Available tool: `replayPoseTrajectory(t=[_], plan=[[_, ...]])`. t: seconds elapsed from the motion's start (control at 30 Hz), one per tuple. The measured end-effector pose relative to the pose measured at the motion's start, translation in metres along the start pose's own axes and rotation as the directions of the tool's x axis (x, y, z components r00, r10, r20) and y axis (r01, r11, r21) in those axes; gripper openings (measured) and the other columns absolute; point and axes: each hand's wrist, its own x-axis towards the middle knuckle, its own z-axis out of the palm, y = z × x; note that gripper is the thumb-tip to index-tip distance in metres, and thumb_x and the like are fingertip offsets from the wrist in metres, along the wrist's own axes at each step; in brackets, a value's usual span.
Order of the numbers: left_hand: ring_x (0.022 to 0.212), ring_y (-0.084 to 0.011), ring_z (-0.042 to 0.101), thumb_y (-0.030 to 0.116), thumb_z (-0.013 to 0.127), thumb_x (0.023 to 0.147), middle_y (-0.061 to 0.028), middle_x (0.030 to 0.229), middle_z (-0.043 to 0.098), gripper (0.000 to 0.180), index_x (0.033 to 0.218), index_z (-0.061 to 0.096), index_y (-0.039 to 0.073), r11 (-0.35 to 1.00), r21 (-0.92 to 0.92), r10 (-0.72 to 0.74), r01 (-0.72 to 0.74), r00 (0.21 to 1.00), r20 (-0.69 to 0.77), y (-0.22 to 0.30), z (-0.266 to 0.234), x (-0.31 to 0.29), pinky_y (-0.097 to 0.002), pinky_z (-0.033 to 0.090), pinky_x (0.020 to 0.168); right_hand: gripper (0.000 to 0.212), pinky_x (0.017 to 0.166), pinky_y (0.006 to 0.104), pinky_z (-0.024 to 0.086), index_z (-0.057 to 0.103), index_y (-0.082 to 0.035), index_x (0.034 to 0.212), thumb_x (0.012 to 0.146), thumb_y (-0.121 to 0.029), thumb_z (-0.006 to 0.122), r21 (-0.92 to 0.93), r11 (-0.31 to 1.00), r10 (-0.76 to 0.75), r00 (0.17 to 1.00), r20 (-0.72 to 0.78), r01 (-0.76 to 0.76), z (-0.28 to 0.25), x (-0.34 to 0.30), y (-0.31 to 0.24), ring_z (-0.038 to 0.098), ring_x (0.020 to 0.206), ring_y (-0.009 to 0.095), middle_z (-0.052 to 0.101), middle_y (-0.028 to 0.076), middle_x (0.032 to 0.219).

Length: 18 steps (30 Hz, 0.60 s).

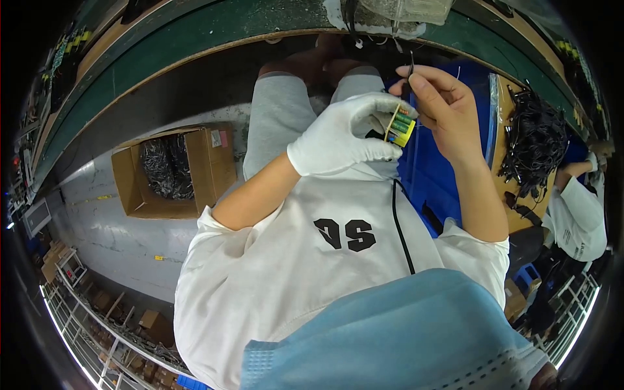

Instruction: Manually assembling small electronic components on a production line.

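My left hand (344, 136), in a white glove, is closed around a small circuit board (400, 126) with a yellow block and green round components on it. The board is held by its edges between thumb and fingers, tilted with its components toward the right. Just above and to the right of it, my bare right hand (448, 107) pinches a thin dark piece (410, 73) with a narrow tip pointing up. Whether that piece is a cable end or a tool I cannot tell. The fingertips of both hands are close together, over my lap.
A green workbench edge (201, 49) runs across the top. Right of my legs stands a blue bin (432, 175), beside a tabletop with a heap of black cables (533, 140). An open cardboard box (209, 170) with dark bagged items is on the floor at left. Another person (575, 218) sits at far right.
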Motion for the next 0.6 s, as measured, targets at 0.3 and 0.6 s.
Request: replayPoseTrajectory(t=[0.3, 0.6], plan=[[0.104, -0.0187, 0.061, -0.004, 0.068, 0.081, -0.0125, 0.123, 0.061, 0.048, 0.127, 0.054, 0.000, 0.978, -0.192, 0.035, -0.076, 0.977, -0.211, 0.007, -0.009, 0.004, -0.0288, 0.049, 0.094, 0.016, 0.044, 0.0138, 0.025, 0.066, -0.001, 0.104, 0.094, -0.010, 0.058, 0.078, 0.982, -0.168, 0.985, -0.030, 0.170, 0.000, -0.005, 0.008, 0.040, 0.050, 0.002, 0.065, 0.003, 0.072], [0.107, -0.0202, 0.060, -0.005, 0.059, 0.087, -0.0159, 0.124, 0.059, 0.042, 0.127, 0.048, 0.000, 0.928, -0.293, 0.144, -0.228, 0.949, -0.280, 0.004, -0.002, 0.014, -0.0287, 0.050, 0.093, 0.016, 0.042, 0.0161, 0.019, 0.061, -0.002, 0.094, 0.095, -0.014, 0.052, 0.415, 0.900, 0.070, 0.983, 0.169, -0.135, -0.001, -0.015, -0.013, 0.032, 0.046, 0.003, 0.046, 0.000, 0.055]])
